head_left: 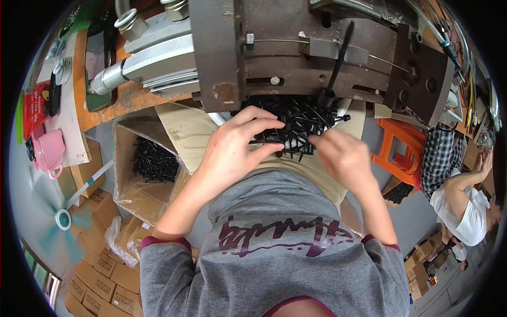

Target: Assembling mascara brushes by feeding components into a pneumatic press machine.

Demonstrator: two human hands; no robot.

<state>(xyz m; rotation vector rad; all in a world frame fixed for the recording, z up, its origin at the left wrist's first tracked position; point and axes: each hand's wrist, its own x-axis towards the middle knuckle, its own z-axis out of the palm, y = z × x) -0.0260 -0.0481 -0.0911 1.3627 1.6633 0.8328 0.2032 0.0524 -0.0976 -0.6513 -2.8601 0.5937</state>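
Observation:
A bowl with a white rim (215, 118) rests between my legs, heaped with thin black rod-like parts (301, 119), some with wider ends. Over its left side is my left hand (235, 142), thumb and fingers curved round a slim black rod (259, 141). Part of that rod is hidden behind the fingers. My right hand (342, 156) is at the pile's right edge, somewhat blurred, its fingers curled together. Whatever may be in its fingertips cannot be made out. A longer black rod with a cup-shaped end (328, 95) leans against the machine just above the bowl.
A brown metal machine (285, 66) with a silver cylinder (163, 61) spans the bench ahead. At left stands a plastic-lined carton (127, 182) of black parts, near a fan (63, 219). An orange stool (393, 145) and another person (462, 211) are at right.

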